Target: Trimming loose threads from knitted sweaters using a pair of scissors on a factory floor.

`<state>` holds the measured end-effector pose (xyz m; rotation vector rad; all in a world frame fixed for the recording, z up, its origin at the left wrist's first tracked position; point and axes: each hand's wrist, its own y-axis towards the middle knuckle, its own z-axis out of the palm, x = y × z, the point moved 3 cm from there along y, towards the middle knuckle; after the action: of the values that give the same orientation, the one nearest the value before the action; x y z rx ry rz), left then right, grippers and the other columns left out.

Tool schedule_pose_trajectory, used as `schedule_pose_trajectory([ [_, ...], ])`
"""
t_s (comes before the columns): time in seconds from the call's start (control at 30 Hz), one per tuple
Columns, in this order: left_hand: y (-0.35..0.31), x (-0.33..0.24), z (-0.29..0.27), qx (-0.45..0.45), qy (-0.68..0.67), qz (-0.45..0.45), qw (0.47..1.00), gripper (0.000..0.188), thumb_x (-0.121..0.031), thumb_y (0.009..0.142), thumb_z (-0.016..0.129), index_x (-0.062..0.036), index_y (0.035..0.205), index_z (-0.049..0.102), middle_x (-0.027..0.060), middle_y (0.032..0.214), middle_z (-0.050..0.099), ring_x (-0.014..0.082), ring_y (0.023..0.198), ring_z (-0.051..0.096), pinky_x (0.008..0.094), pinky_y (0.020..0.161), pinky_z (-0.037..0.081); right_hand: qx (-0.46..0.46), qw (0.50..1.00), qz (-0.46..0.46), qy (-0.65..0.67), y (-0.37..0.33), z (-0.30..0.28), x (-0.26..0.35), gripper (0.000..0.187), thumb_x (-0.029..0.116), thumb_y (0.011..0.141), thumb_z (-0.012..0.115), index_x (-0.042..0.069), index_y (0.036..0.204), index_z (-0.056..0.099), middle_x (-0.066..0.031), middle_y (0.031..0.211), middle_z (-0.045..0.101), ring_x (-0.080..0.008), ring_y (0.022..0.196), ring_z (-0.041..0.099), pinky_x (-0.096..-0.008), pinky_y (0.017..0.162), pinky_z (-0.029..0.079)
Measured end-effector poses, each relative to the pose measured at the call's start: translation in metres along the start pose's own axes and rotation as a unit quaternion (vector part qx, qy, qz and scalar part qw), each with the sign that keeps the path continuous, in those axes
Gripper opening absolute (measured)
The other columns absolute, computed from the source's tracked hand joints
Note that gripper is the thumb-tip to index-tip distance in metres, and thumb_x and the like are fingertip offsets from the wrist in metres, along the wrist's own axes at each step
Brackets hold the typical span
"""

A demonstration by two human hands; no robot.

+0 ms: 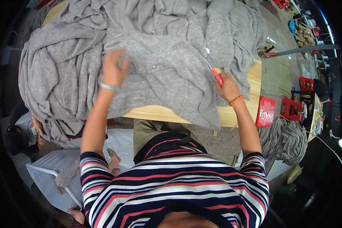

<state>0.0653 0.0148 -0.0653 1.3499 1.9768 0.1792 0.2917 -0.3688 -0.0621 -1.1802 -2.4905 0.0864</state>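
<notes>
A grey knitted garment point(159, 85) lies spread over the wooden table point(152, 111) in front of me, its lower right corner hanging over the near edge. My right hand point(229, 89) is closed around the red handle of a slim tool point(217, 76) with a thin metal shaft. The shaft points up and left across the knit; what kind of tip it has is too small to tell. Above the left part of the garment is my left hand point(116, 70), slightly blurred, fingers apart and holding nothing. Small pale specks show on the knit between my hands.
More grey knitwear point(60, 64) is heaped at the left and along the far side. A container of tools point(262, 52) stands at the right edge. Beyond are red stools point(265, 111) and a knit heap point(287, 138). At the left are another person point(21, 135) and a white chair point(51, 173).
</notes>
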Motion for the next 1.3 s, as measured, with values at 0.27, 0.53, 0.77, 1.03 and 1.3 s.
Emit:
schedule_pose_trajectory([
  [0.27, -0.099, -0.001, 0.094, -0.022, -0.440, -0.501, 0.744, 0.025, -0.018, 0.090, 0.077, -0.0049, 0.104, 0.061, 0.0018, 0.078, 0.065, 0.0060, 0.059, 0.058, 0.0229, 0.050, 0.046, 0.019, 0.993, -0.106, 0.039, -0.028, 0.001, 0.051, 0.023, 0.021, 0.090, 0.066, 0.005, 0.106, 0.061, -0.0217, 0.101, 0.065, -0.0432, 0.093, 0.066, -0.0504, 0.078, 0.053],
  [0.53, -0.050, 0.025, 0.095, -0.070, -0.492, -0.431, 0.753, 0.013, -0.016, 0.091, 0.076, -0.0095, 0.087, 0.065, -0.0050, 0.071, 0.061, 0.0035, 0.052, 0.048, 0.0212, 0.046, 0.039, 0.111, 0.974, -0.195, -0.029, -0.023, -0.016, 0.145, 0.021, 0.024, 0.090, 0.066, 0.006, 0.099, 0.062, -0.0206, 0.066, 0.064, -0.0415, 0.069, 0.067, -0.0515, 0.063, 0.052],
  [0.77, 0.009, 0.054, 0.056, -0.135, -0.600, -0.464, 0.638, 0.013, -0.018, 0.092, 0.074, -0.0101, 0.098, 0.065, -0.0046, 0.083, 0.063, 0.0049, 0.066, 0.053, 0.0232, 0.056, 0.043, 0.095, 0.982, -0.161, 0.012, 0.004, 0.000, 0.138, 0.027, 0.027, 0.092, 0.068, 0.006, 0.107, 0.063, -0.0217, 0.079, 0.067, -0.0417, 0.076, 0.067, -0.0496, 0.069, 0.052],
  [1.03, -0.017, 0.012, 0.092, -0.007, -0.590, -0.515, 0.622, 0.020, -0.015, 0.091, 0.075, -0.0130, 0.103, 0.060, -0.0005, 0.098, 0.066, 0.0087, 0.080, 0.061, 0.0277, 0.061, 0.048, 0.035, 0.994, -0.088, 0.046, 0.016, 0.011, 0.115, 0.027, 0.030, 0.092, 0.068, 0.008, 0.107, 0.063, -0.0217, 0.083, 0.068, -0.0421, 0.078, 0.066, -0.0502, 0.070, 0.052],
  [1.3, -0.031, 0.044, 0.137, 0.034, -0.435, -0.418, 0.797, 0.030, -0.014, 0.087, 0.078, -0.0075, 0.068, 0.055, -0.0022, 0.062, 0.057, 0.0078, 0.049, 0.046, 0.0248, 0.048, 0.037, 0.051, 0.985, -0.163, 0.005, -0.008, -0.004, 0.136, 0.027, 0.034, 0.092, 0.065, 0.008, 0.095, 0.065, -0.0196, 0.070, 0.066, -0.0402, 0.068, 0.067, -0.0499, 0.063, 0.052],
])
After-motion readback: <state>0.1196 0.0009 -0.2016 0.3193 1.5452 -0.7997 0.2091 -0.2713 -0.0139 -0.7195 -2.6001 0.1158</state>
